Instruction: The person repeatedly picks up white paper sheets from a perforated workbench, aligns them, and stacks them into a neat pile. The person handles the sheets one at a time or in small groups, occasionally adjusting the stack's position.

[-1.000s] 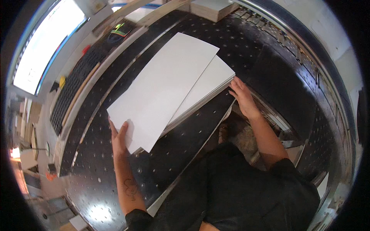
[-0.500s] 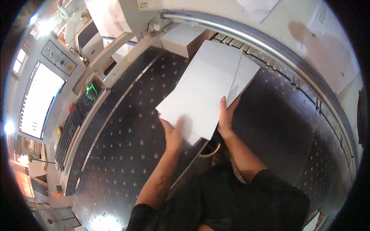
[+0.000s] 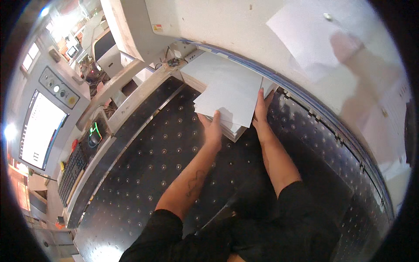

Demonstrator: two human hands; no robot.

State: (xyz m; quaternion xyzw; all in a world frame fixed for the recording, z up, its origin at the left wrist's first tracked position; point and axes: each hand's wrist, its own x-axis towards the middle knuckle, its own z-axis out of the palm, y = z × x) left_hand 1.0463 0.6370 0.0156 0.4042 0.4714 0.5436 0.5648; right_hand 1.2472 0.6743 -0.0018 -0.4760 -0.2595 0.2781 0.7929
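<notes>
Both hands grip a thick stack of white paper (image 3: pixel 233 98), its layers slightly fanned out of line. On its near left corner, my left hand (image 3: pixel 212 131) has the thumb on top and the fingers underneath. My right hand (image 3: pixel 262 109) clasps the right edge, thumb upward along the side. The far end of the stack reaches the machine's front rail and overlaps a paper pile (image 3: pixel 194 81) in the back left corner; whether it rests on that pile I cannot tell. Both arms are stretched forward over the dark table.
The black machine table (image 3: pixel 148 161) is dotted with small metal studs. A long rail (image 3: pixel 331 126) borders its far right side below a pale housing (image 3: pixel 209 22). At the left stand a screen (image 3: pixel 41 131), a keyboard (image 3: pixel 72 174) and a green-lit mouse (image 3: pixel 94 135).
My hands have pushed the paper stack away from my body, up to the rail and over the corner pile. The view has also shifted a little.
</notes>
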